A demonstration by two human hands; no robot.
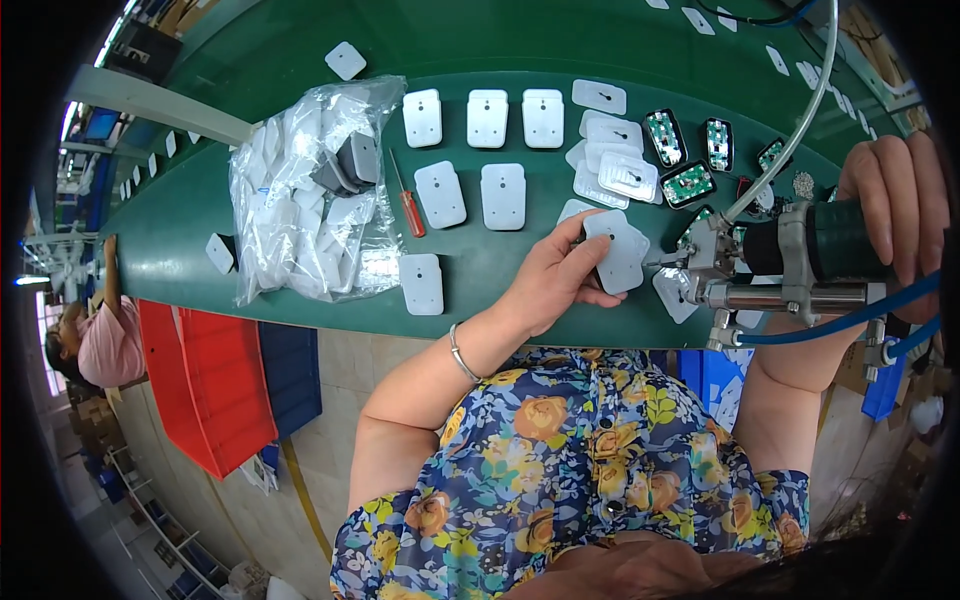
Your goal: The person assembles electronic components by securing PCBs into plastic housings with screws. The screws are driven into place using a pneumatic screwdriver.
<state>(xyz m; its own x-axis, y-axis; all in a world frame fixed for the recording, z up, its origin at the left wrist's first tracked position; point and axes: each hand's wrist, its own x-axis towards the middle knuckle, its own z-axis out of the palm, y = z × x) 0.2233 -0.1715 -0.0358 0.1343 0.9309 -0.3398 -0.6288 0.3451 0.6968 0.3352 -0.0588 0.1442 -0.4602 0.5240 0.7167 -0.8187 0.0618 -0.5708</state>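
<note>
My left hand [556, 272] is closed on a white plastic casing [617, 250], a rounded rectangle with small holes, thumb across its face. To its right lies a powered screwdriver [845, 240] with a dark cylindrical body, metal clamps and a feed tube. Its thin tip points left, close to the casing's right edge; whether they touch I cannot tell. The fingers of my right hand [893, 200] wrap over the screwdriver's body; the thumb is hidden. Behind my left hand lies a pile of white covers [612, 145]. Several dark half-shells with green circuit boards [688, 184] are right of the pile.
Several white casings [503, 196] stand spread over the green table [300, 330]. A red-handled screwdriver [412, 212] lies beside a clear bag [315, 230] of white parts. Blue hoses [850, 326] cross at right. Red [205, 385] and blue bins stand on the floor; another person [108, 340] sits far left.
</note>
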